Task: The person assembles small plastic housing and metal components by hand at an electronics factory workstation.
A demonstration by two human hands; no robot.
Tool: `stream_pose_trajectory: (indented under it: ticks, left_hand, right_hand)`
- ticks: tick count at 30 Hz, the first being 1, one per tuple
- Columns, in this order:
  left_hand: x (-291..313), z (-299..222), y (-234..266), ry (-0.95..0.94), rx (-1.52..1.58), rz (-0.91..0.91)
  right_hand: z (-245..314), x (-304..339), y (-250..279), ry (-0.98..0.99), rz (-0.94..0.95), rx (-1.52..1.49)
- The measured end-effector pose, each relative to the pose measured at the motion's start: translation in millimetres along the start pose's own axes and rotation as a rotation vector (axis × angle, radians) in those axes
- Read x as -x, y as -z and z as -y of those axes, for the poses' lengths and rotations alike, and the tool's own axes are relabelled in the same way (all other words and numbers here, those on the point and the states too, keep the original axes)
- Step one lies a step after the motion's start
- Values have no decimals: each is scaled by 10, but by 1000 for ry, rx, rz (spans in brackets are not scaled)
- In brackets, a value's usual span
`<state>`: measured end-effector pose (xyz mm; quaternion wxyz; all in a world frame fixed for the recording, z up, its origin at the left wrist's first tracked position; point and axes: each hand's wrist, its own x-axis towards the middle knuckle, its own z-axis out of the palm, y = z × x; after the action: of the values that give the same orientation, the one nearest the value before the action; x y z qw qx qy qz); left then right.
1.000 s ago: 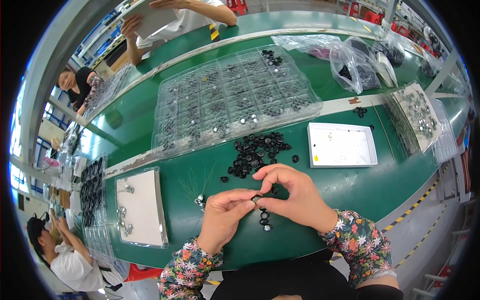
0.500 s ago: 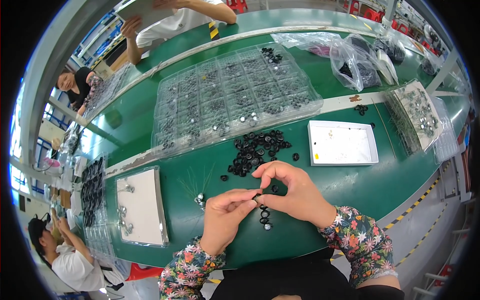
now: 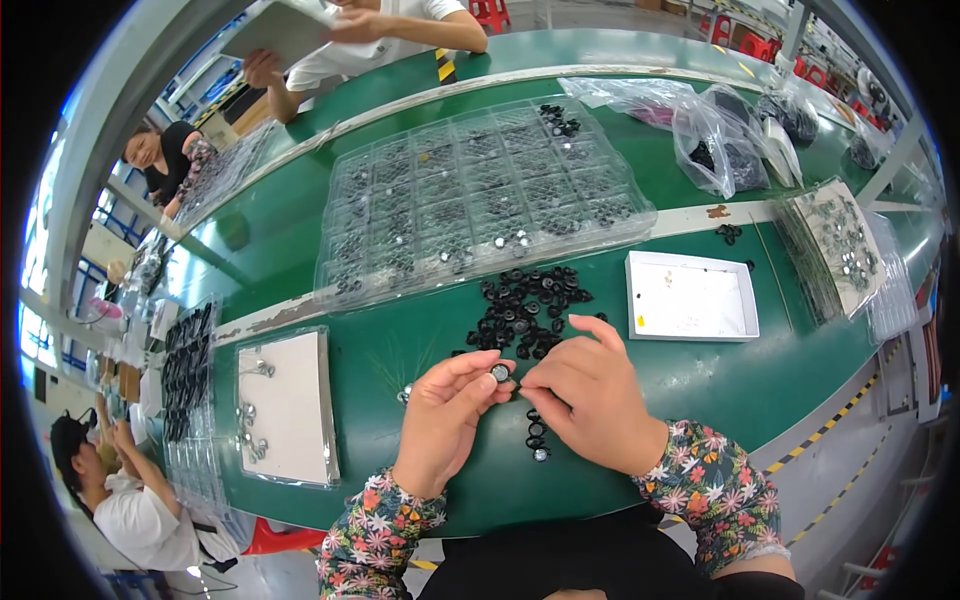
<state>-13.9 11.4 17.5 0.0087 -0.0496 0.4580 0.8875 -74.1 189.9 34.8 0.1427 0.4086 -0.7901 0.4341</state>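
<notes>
Between the thumb and fingers of my left hand (image 3: pixel 442 420) is a small round black part (image 3: pixel 501 373), its pale round face turned up. Close on its right, my right hand (image 3: pixel 592 405) has thumb and forefinger pressed together; whatever they pinch is too small to make out. Just beyond both hands spreads a loose pile of small black round parts (image 3: pixel 530 308). A short line of black rings (image 3: pixel 536 430) with a silver piece at its near end lies below my fingers. Left of my left hand, silver pieces (image 3: pixel 405 393) with thin wires lie partly hidden.
A compartmented clear tray (image 3: pixel 480 190) full of small parts stands beyond the pile. To the right are a white box (image 3: pixel 692 325) and a wire-filled board (image 3: pixel 835 245). A pale board (image 3: pixel 290 410) lies left. Plastic bags (image 3: pixel 715 150) sit farther back. Other people work around the table.
My left hand has turned the round part so its face shows. My right hand has drawn slightly back from it, its forefinger no longer arched above. The view has shifted a little.
</notes>
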Motion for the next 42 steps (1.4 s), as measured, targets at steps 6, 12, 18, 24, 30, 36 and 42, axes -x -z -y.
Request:
stream_pose_trajectory:
  ticks: [6,12,18,24,30,36,42]
  left_hand:
    - [16,-28,-5,20,12,15]
    - [17,-4,-53,-57,-139,36]
    - [27,-11,-96,-138,-295,63]
    - [34,41,-170,-220,-495,0]
    - [20,143,-144,-293,-587,-60]
    - [43,148,-172,-260,-630,-49]
    - [31,145,-130,-262,-664,-37]
  right_hand:
    - [14,-17,38,41,-20,76]
    - [-17,-24,22,-74,-27,-82]
    - [-74,30,-54,-160,-21,-239]
    - [-22,18,-66,-188,-28,-212]
    - [8,10,-125,-105,-69,-77]
    - [8,37,-155,-77,-73,-74]
    - [-25,63,-187,-72,-35,-90]
